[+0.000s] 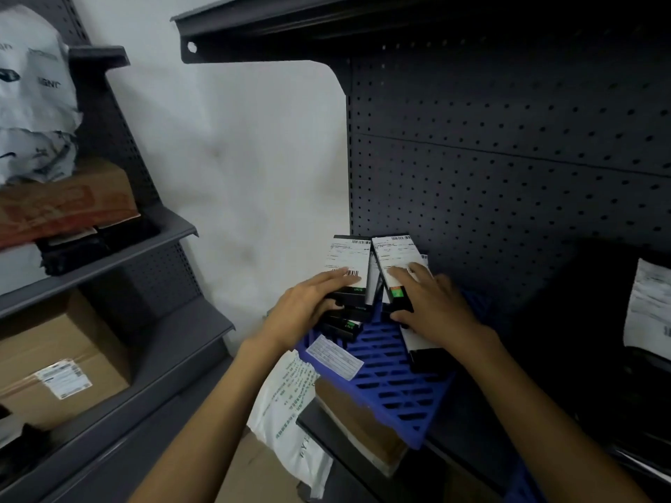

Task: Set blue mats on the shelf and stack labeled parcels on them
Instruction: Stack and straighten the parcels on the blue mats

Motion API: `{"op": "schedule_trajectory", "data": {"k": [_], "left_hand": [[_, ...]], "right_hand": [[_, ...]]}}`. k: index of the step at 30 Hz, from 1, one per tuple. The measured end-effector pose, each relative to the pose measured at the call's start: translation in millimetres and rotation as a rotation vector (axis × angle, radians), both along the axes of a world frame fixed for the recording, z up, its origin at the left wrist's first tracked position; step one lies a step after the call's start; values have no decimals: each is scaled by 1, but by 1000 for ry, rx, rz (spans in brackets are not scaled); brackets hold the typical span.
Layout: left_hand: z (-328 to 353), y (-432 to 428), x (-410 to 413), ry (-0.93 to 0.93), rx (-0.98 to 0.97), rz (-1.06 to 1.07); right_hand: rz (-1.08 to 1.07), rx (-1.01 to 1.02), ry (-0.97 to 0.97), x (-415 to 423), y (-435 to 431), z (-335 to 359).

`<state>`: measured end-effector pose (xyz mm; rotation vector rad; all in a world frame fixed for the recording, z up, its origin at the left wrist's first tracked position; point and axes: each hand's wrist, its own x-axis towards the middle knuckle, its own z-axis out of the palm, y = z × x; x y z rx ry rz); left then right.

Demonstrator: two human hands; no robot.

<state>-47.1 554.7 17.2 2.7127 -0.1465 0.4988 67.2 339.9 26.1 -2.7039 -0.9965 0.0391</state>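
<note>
A blue slotted mat [390, 379] lies on the dark shelf, its near corner sticking out over the edge. Several black parcels with white labels are piled on its far end. My left hand [308, 306] holds the left labelled parcel [348, 261], fingers flat on its label and thumb at its near end. My right hand [432, 303] grips the right labelled parcel [394, 263], fingers on top and thumb under its near end. More black parcels [345, 324] lie beneath them. A loose white label [334, 356] rests on the mat's left edge.
The dark pegboard back panel [508, 176] stands right behind the pile. A white plastic bag [290, 404] and a brown box [359, 426] sit below the mat. A labelled dark parcel [648, 310] is at right. The left shelving [120, 248] holds cardboard boxes and bags.
</note>
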Motion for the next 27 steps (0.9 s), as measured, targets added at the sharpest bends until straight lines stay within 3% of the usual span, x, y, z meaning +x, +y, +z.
{"op": "schedule_trajectory", "data": {"k": [8,16,21,27], "left_hand": [[-13,4,7,-22,-124,-120],[-17,12,27,85,-168,-267],[-31,11,26,-143,-372,-151],[-29,6,22,-171,-432,-173]], "right_hand": [[111,11,-129,-24,41,-6],[4,56,-177,-29,37,-9],[72,-27,-275,-24,33,-12],[80,38,-452,-22,35,-12]]}}
